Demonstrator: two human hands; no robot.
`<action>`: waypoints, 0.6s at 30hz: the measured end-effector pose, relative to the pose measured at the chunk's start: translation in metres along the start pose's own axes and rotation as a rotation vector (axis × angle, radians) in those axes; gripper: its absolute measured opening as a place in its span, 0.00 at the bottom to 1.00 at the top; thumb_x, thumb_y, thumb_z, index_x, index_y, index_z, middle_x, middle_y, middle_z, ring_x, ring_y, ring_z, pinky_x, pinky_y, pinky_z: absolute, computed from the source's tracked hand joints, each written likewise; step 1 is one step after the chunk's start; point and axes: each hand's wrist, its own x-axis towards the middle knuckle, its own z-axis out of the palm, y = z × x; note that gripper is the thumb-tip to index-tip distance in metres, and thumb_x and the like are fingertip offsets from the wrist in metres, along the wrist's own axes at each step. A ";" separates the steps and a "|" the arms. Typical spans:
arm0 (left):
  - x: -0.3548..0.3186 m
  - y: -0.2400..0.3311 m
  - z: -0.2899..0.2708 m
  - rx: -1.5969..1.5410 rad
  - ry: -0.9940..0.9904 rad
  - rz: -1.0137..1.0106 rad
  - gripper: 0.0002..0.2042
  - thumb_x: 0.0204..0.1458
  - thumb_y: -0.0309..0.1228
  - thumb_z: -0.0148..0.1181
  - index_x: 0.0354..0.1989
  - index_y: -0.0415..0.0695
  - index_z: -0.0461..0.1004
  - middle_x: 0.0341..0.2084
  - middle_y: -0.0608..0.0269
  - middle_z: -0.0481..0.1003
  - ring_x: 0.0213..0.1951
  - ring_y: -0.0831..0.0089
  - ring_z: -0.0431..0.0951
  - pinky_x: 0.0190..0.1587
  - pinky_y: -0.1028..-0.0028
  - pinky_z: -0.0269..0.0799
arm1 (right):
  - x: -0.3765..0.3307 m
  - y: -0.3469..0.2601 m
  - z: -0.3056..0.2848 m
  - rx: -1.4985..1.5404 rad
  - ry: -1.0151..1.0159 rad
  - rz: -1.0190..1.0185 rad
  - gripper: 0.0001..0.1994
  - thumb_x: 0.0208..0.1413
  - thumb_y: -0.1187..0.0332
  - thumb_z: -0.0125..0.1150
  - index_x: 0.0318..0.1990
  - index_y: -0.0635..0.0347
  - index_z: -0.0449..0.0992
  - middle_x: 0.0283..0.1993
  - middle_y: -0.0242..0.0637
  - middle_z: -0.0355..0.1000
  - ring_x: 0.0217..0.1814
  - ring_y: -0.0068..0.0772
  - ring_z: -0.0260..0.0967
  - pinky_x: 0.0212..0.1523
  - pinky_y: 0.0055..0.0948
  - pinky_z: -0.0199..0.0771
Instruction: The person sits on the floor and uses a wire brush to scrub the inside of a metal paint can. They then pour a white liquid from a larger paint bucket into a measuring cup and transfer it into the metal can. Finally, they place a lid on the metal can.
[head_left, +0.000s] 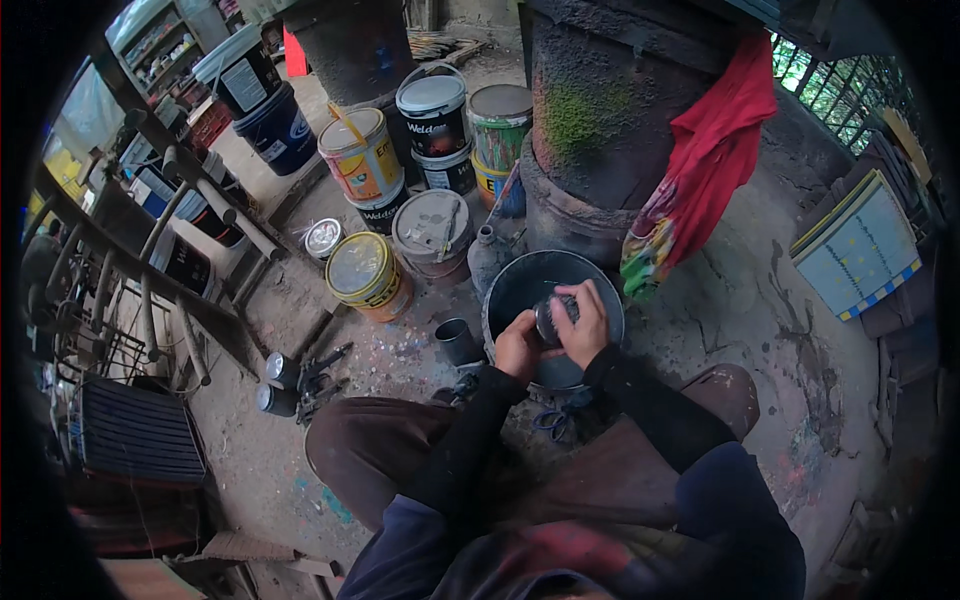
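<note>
Both hands are over a wide dark bucket (505,285) between my knees. A small dark round can-like object (547,322) is held there, tilted; its exact kind is hard to make out. My left hand (520,348) grips it from the left and below, thumb against its side. My right hand (584,328) wraps over it from the right, fingers bent across its top. The bucket's inside looks greyish, partly covered by my hands. Just left of the bucket stands a small dark open cup (459,342).
Several paint pails, including a yellow one (369,277) and a grey-lidded one (432,233), stand ahead to the left. A grey jug (493,257) touches the bucket area. Large stained drums (600,120) rise behind, one draped with red cloth (708,140). A wooden rack (150,260) leans left.
</note>
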 end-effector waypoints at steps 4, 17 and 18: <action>0.001 0.012 -0.003 -0.056 -0.094 0.026 0.19 0.60 0.39 0.35 0.53 0.43 0.66 0.48 0.56 0.71 0.49 0.59 0.72 0.47 0.53 0.74 | 0.003 0.010 -0.006 -0.034 -0.001 -0.045 0.11 0.50 0.68 0.61 0.39 0.63 0.72 0.37 0.46 0.67 0.41 0.51 0.68 0.42 0.39 0.68; 0.020 0.007 -0.026 0.555 -0.013 0.199 0.12 0.53 0.30 0.60 0.41 0.38 0.67 0.34 0.59 0.74 0.35 0.73 0.77 0.34 0.71 0.79 | 0.094 -0.088 -0.128 0.497 -0.306 0.269 0.30 0.42 0.68 0.73 0.54 0.64 0.68 0.47 0.36 0.71 0.48 0.23 0.70 0.49 0.21 0.69; 0.024 0.000 -0.037 0.851 0.033 0.243 0.13 0.53 0.30 0.61 0.40 0.37 0.67 0.32 0.60 0.74 0.33 0.73 0.76 0.33 0.72 0.78 | 0.089 -0.068 -0.128 0.634 -0.352 0.213 0.31 0.42 0.67 0.73 0.55 0.65 0.67 0.47 0.38 0.71 0.48 0.25 0.71 0.48 0.23 0.71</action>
